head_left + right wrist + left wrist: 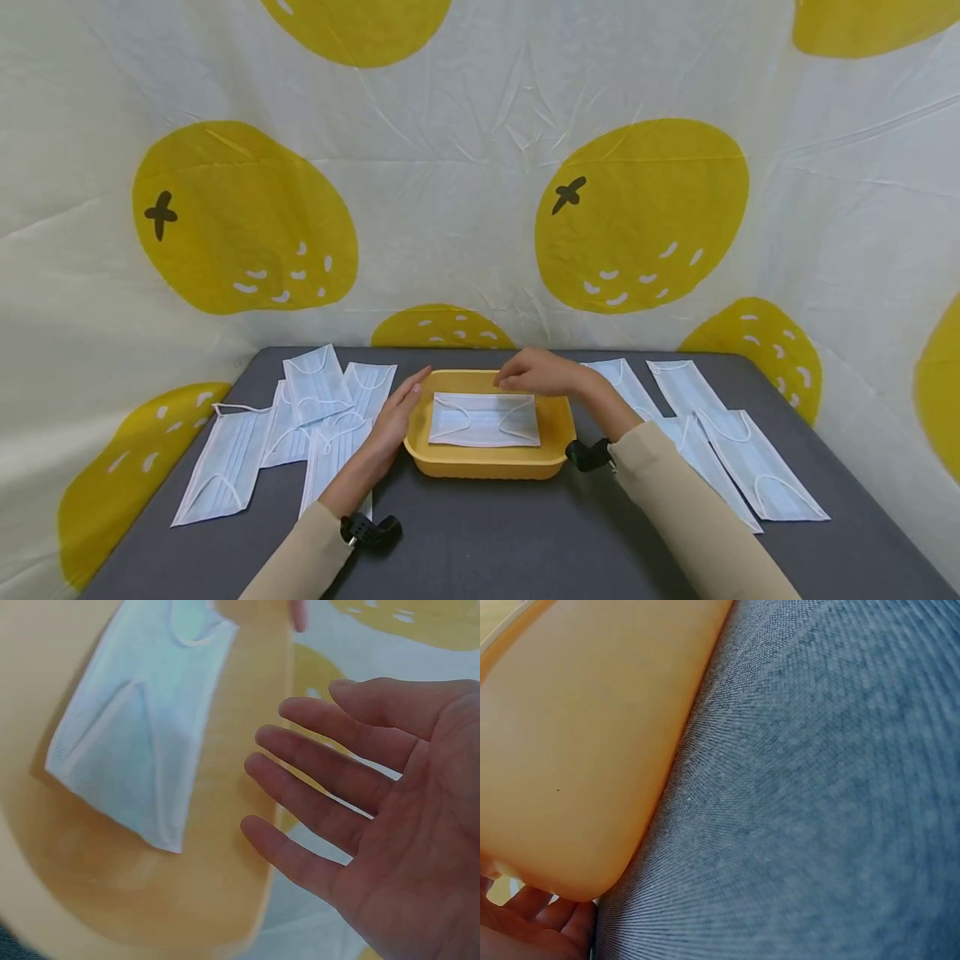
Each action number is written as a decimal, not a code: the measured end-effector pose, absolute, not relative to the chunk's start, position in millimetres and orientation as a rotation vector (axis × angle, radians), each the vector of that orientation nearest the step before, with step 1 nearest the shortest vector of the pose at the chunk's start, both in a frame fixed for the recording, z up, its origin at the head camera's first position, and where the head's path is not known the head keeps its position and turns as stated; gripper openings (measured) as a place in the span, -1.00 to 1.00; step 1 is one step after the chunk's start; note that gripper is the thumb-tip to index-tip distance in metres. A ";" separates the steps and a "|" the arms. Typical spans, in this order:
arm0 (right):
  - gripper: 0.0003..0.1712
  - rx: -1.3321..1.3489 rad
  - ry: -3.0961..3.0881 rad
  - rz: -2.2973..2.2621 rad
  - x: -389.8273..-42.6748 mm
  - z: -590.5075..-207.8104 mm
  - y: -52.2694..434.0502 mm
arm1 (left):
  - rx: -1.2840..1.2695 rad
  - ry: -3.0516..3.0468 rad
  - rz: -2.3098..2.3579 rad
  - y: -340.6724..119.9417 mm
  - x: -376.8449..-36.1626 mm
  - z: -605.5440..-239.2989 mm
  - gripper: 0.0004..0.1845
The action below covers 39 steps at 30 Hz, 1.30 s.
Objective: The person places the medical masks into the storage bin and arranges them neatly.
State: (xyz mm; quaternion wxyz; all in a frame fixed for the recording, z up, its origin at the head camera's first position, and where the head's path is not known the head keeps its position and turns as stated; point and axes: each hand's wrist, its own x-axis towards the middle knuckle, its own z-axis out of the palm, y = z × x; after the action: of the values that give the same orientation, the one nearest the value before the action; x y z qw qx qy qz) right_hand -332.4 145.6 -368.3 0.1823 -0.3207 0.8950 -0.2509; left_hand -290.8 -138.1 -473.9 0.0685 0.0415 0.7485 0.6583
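Note:
A light-blue face mask (484,420) with white ear loops lies flat inside a yellow plastic tray (487,468). At the tray's left side is my left hand (392,417), its fingers extended along the outer wall; the left wrist view shows the fingertips (574,924) right at the tray's corner. My right hand (542,372) hovers over the tray's far right part, above the mask's corner. In the right wrist view that hand's palm (409,825) faces the tray, with fingers spread and slightly bent, holding nothing.
Several face masks (225,462) overlap in a loose group left of the tray. More masks (776,467) lie to the right, partly behind the right forearm. The dark grey table (480,542) meets a white curtain (450,225) with yellow fruit prints at the back.

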 end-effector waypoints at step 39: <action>-0.65 -0.632 2.825 -1.411 -237.3 -379.5 365.2 | 0.108 2.271 1.963 -137.3 -287.2 -473.6 -0.48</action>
State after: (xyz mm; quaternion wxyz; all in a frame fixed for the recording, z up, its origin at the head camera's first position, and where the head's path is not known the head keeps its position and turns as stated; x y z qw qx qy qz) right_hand -237.3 365.2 -379.5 -0.0395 -0.1959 0.8766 -0.4378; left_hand -287.2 -137.3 -473.6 0.0688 0.0359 0.7543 0.6519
